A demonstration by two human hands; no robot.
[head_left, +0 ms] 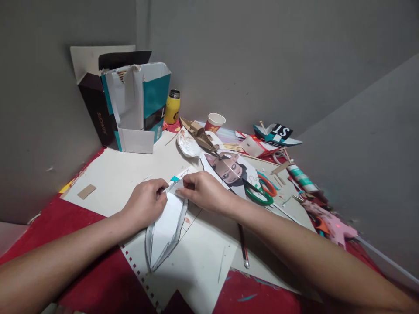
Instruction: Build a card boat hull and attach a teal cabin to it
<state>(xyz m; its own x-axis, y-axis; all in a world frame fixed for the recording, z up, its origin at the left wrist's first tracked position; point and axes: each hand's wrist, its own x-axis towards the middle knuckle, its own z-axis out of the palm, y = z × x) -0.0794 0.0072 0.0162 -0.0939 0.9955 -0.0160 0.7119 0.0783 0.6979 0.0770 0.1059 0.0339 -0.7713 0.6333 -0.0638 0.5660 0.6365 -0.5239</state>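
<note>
A white cardboard boat shape (166, 222), with raised edges and a pointed near end, lies over a paper sheet (203, 266) with drawn lines. My left hand (149, 203) is closed on its far left edge. Thumb and fingers of my right hand (199, 189) pinch the far right edge, close to the left fingertips. A small teal patch (174, 179) shows at the far end between the hands. The fingers hide part of that end. Right of my right hand are scissors with a green handle (258, 195) and a pencil (244, 248).
Cut-open teal and white boxes (132, 109) stand at the back left beside a yellow bottle (173, 107). Behind are a paper cup (215, 122), a brown cardboard boat (199, 135) and a teal boat (276, 135). A pink glue gun (330, 222) lies at the right.
</note>
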